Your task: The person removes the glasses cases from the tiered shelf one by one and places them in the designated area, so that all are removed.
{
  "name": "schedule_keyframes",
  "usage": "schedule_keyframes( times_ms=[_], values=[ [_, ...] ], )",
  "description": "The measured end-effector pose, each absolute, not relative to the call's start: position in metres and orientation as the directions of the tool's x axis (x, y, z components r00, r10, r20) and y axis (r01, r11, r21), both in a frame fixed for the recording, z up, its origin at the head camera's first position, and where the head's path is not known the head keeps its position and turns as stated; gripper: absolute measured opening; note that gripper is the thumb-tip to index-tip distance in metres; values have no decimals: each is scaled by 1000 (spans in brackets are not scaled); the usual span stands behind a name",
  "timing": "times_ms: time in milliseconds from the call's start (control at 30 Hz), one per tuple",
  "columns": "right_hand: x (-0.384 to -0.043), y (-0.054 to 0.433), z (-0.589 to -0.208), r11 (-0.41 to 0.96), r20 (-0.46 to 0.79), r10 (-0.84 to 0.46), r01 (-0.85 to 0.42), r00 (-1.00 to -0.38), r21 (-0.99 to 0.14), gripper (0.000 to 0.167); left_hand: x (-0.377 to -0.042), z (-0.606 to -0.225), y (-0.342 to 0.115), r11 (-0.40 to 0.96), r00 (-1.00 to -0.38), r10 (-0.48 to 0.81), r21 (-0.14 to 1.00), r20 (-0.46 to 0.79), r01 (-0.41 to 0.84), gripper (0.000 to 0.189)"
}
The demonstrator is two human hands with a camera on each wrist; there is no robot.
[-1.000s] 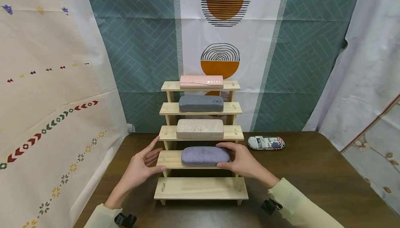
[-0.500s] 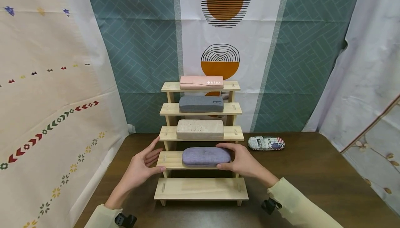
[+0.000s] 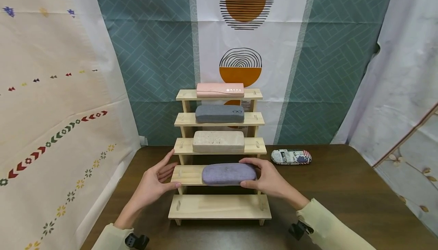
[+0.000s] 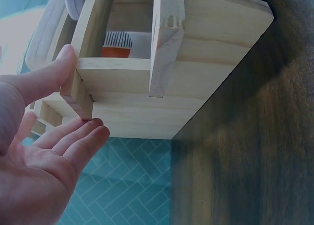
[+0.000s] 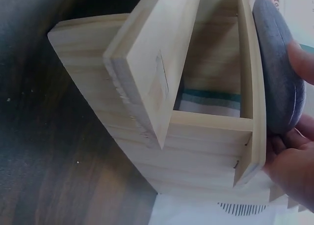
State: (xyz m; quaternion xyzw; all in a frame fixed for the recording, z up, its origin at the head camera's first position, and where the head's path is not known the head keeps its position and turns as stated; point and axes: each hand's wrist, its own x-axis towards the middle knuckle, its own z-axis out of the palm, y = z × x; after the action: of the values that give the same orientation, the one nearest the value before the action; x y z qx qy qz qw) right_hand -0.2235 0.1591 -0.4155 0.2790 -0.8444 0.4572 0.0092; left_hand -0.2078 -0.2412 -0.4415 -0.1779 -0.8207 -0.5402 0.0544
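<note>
A purple fabric glasses case (image 3: 229,174) is at the second step from the bottom of a wooden tiered display shelf (image 3: 219,206). My right hand (image 3: 265,174) grips its right end, thumb in front and fingers behind. In the right wrist view the case (image 5: 277,63) lies along the step's edge. My left hand (image 3: 155,179) holds the left end of that same step, thumb at the front edge and fingers behind, as the left wrist view also shows. On the steps above sit a cream glasses case (image 3: 219,142), a grey-blue one (image 3: 219,113) and a pink one (image 3: 220,90).
A newspaper-print glasses case (image 3: 291,157) lies on the dark wooden table (image 3: 325,200), right of the shelf. Patterned cloth (image 3: 161,59) hangs behind the table, with more fabric at both sides. The shelf's lowest step juts towards me.
My right hand has shifted the purple glasses case to the right and slightly towards the front edge of its step. My left hand has kept its place on the shelf.
</note>
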Motion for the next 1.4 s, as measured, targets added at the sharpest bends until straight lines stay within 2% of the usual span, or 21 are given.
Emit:
schedule_keyframes(
  times_ms=[567, 867, 1233, 1400],
  values=[
    [-212, 195, -404, 379, 261, -461, -454, -848, -806, 60, -207, -441, -242, 353, -930, 233, 867, 283, 352, 104],
    [-209, 231, -399, 350, 288, -450, -464, -845, -814, 58, -207, -441, -242, 350, -928, 235, 865, 289, 359, 104],
    [-196, 275, -386, 409, 348, -402, -506, -847, -760, 61, -207, -441, -242, 354, -926, 235, 861, 295, 364, 104],
    [-194, 303, -381, 376, 365, -411, -520, -835, -767, 63, -207, -440, -241, 360, -926, 240, 859, 293, 365, 104]
  ],
)
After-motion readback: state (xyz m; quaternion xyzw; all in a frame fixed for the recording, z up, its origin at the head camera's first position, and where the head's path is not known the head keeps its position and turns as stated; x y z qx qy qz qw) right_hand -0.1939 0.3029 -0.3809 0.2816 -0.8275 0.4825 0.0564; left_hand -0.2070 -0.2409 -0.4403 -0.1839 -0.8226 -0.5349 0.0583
